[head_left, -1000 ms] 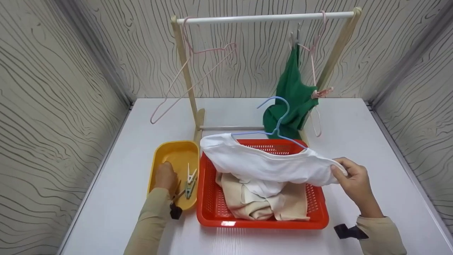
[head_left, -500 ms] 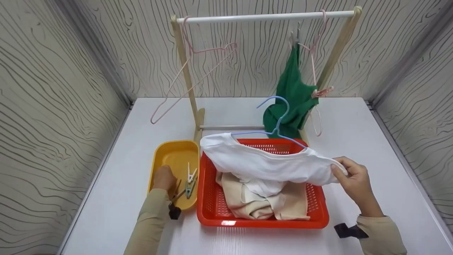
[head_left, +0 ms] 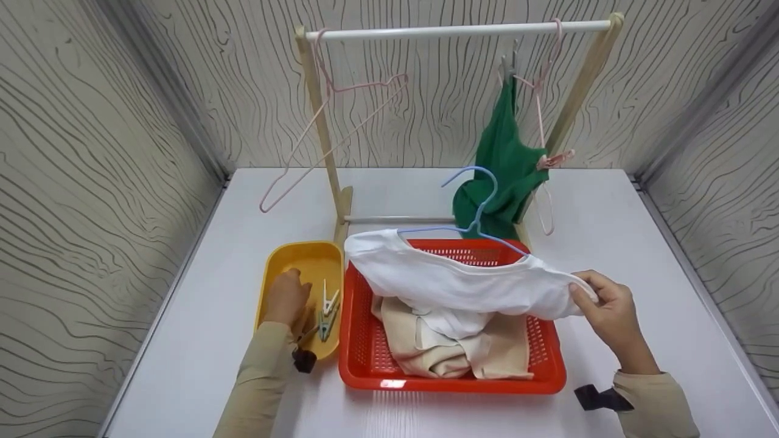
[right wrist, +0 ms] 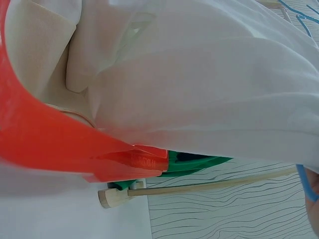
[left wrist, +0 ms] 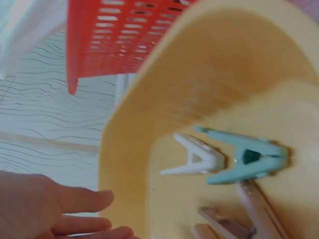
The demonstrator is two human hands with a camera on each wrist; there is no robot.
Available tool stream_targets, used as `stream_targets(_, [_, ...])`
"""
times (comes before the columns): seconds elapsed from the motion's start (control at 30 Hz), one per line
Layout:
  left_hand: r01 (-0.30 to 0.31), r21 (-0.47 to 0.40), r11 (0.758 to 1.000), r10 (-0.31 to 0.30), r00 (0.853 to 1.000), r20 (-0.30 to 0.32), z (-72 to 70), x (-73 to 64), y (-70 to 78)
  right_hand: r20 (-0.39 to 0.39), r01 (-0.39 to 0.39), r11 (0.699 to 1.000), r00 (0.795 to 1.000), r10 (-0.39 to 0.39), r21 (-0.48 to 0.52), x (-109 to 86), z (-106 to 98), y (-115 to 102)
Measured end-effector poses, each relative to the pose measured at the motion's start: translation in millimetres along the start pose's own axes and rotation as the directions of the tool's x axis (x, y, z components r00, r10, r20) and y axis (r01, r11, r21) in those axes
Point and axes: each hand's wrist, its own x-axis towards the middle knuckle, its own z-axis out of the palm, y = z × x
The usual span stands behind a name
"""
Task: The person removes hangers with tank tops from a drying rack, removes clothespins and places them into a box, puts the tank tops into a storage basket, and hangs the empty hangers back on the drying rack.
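Note:
My left hand (head_left: 288, 298) is over the yellow tub (head_left: 304, 244). In the left wrist view its fingers look fairly straight, and nothing shows between them. Inside the tub lie a white clothespin (left wrist: 198, 157), a green clothespin (left wrist: 251, 157) and pinkish-brown clothespins (left wrist: 264, 214), partly cut off by the frame. On the right, my right hand (head_left: 611, 310) pinches the shoulder of a white shirt (head_left: 462, 283) between thumb and fingers. A blue hanger (head_left: 489, 207) runs inside the shirt, its hook pointing up; its tip (right wrist: 305, 181) shows by my fingers.
A red perforated basket (head_left: 450, 384) under the shirt holds beige cloth (head_left: 438, 359). Behind it stands a rack with a white rail (head_left: 462, 30). A bare pink hanger (head_left: 365, 86) hangs left; a green garment (head_left: 502, 152) hangs right, with a pink clothespin (head_left: 555, 160).
The left hand has shifted slightly within the tub, and its fingers have spread from a more closed pose. My right hand and the white shirt stay in place.

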Motion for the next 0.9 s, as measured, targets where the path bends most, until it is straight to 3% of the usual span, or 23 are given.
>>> stream_targets(0.43, [-0.093,-0.171,0.981,0.077,0.992,-0.097,-9.9,-2.0,35.8,-0.004,-0.001,1.0,1.0,0.001,0.013,-0.5,-0.5,0.1])
stream_targets(0.57, [-0.163,-0.184,0.969,0.133,0.977,-0.164,-12.3,-5.1,44.8,0.004,0.008,0.996,1.0,-0.008,0.088,-0.6,-0.8,2.0])
stream_targets(0.63, [-0.212,-0.18,0.961,0.174,0.963,-0.205,-13.6,-6.1,48.8,0.008,0.015,0.994,1.0,-0.016,0.109,-0.8,-0.9,2.8])
stream_targets(0.9, [-0.311,-0.189,0.931,0.257,0.93,-0.265,-19.5,-10.9,63.4,0.006,0.016,0.999,1.0,-0.016,0.035,-1.1,-0.5,1.3])
